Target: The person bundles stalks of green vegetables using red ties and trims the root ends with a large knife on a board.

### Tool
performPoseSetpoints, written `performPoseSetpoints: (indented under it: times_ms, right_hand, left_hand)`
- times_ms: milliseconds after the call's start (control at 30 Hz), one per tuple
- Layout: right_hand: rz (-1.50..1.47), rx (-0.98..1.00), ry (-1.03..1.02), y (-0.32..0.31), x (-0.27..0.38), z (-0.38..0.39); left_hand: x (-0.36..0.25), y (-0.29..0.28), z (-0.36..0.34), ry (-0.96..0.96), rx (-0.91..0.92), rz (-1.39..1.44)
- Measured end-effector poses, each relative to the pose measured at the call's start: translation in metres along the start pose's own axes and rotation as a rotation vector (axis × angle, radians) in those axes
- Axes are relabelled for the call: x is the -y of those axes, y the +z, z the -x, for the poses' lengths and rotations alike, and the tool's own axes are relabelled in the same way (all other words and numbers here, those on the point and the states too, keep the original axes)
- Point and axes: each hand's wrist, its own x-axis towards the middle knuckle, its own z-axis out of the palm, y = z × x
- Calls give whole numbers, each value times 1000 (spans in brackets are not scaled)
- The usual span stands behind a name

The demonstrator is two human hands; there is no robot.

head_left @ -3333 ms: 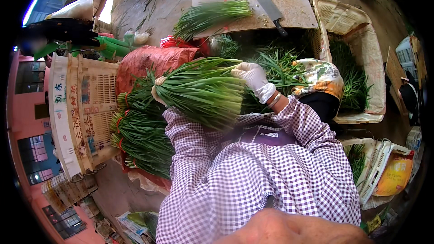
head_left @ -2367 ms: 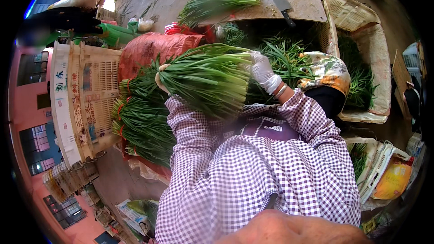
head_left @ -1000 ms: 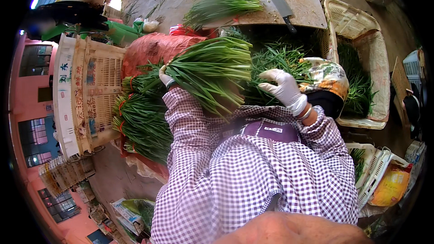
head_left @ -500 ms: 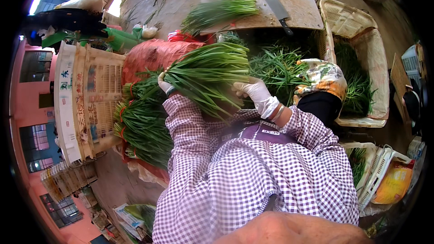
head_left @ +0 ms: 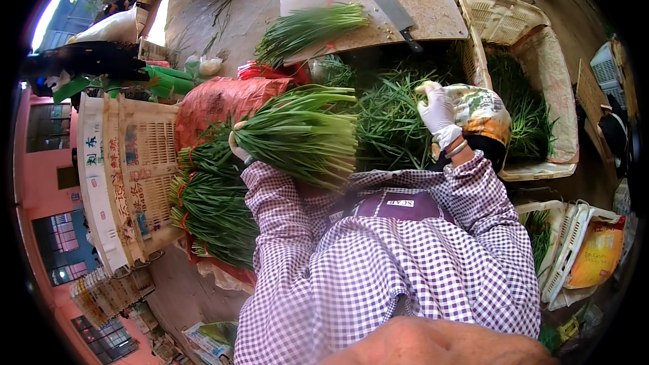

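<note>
My gloved left hand (head_left: 241,143) grips a fanned bunch of long green leafy stalks (head_left: 291,132) at its left end, pale tips pointing right. My gloved right hand (head_left: 436,111) is apart from the bunch, raised over loose green leaves (head_left: 389,108) beside a patterned cloth-like item (head_left: 483,111); its fingers are curled, and what they hold, if anything, is unclear. Tied bundles (head_left: 209,209) lie at my left on red sacking (head_left: 216,94).
A board (head_left: 439,0) ahead carries a cleaver (head_left: 392,10) and another stalk bunch (head_left: 304,30). A plastic crate (head_left: 561,142) of greens stands right, stacked crates (head_left: 125,176) left, smaller crates (head_left: 561,257) at lower right. Dark items and green rolls (head_left: 165,81) lie upper left.
My right hand has left the bunch's right side and moved up and right over the loose leaves. The bunch stays in my left hand, a little lower in view.
</note>
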Motion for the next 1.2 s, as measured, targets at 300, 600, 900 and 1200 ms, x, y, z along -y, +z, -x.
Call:
performPoseSetpoints:
  times_ms: [300,600,900,1200]
  right_hand:
    - [-1384,579,292,11,113,6]
    - [-941,335,-139,37,112,23]
    - [-607,349,48,25,41,-1]
    - [-1454,654,260,72,103,-16]
  left_hand:
    - [-6,-11,-11,-75,286,341]
    - [22,50,-9,61,354,534]
    - [24,52,-6,15,433,585]
    - [29,61,-10,-2,407,585]
